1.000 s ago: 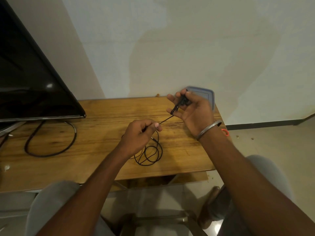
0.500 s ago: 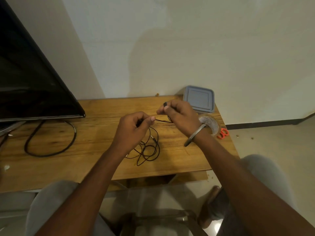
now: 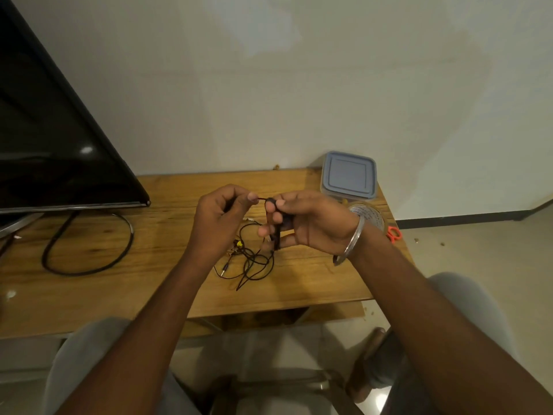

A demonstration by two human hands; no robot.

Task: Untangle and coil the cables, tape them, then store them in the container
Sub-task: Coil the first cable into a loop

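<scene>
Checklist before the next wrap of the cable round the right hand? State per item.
1. Left hand pinches the black cable, strand taut between hands: ok.
2. Right hand holds the coil wrapped round its fingers: ok.
3. Loose cable on the table free of crossings: not ok, its loops overlap.
4. Tape roll close by, beside the right wrist: ok.
5. Container ready for storing: not ok, lid on.
6. Scissors reachable at the table edge: cannot tell, mostly hidden.

Left hand [image 3: 222, 223] and right hand [image 3: 312, 227], fingers curled, pinch close together.
</scene>
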